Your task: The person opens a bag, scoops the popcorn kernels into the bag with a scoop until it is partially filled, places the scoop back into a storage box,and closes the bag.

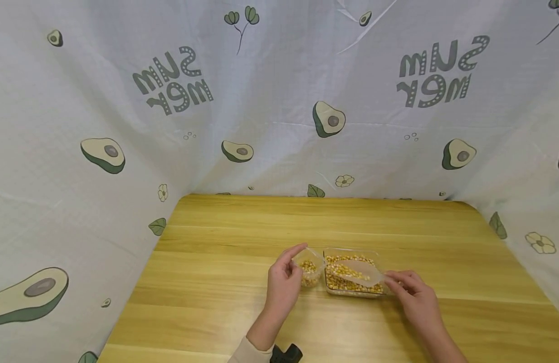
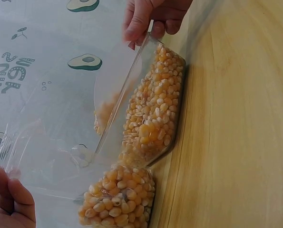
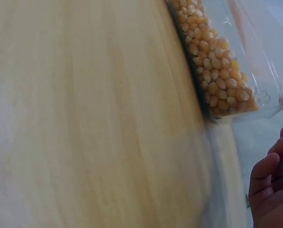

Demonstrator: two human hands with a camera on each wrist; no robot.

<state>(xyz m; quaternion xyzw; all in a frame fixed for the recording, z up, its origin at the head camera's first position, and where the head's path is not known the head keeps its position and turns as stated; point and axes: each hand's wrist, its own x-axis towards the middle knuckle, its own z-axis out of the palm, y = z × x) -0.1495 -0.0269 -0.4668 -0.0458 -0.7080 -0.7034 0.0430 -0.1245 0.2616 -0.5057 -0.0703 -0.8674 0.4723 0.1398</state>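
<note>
My left hand (image 1: 284, 285) pinches the top edge of a small clear plastic bag (image 2: 41, 183), holding its mouth up. Corn kernels (image 2: 115, 202) fill the bottom of the bag, which rests on the table. Right beside the bag stands a rectangular clear glass container (image 1: 354, 294), with many more kernels (image 2: 153, 104) inside. Between thumb and fingers, my right hand (image 1: 415, 300) grips the end of a translucent scoop (image 1: 374, 275). The scoop lies over the container, loaded with kernels, its tip pointing at the bag's mouth. In the right wrist view, the scoop is hard to make out.
A wooden table (image 1: 215, 282) lies under everything. White cloth (image 1: 270, 91) printed with avocados hangs behind it and along both sides. A black object (image 1: 286, 354) shows by my left wrist at the bottom edge.
</note>
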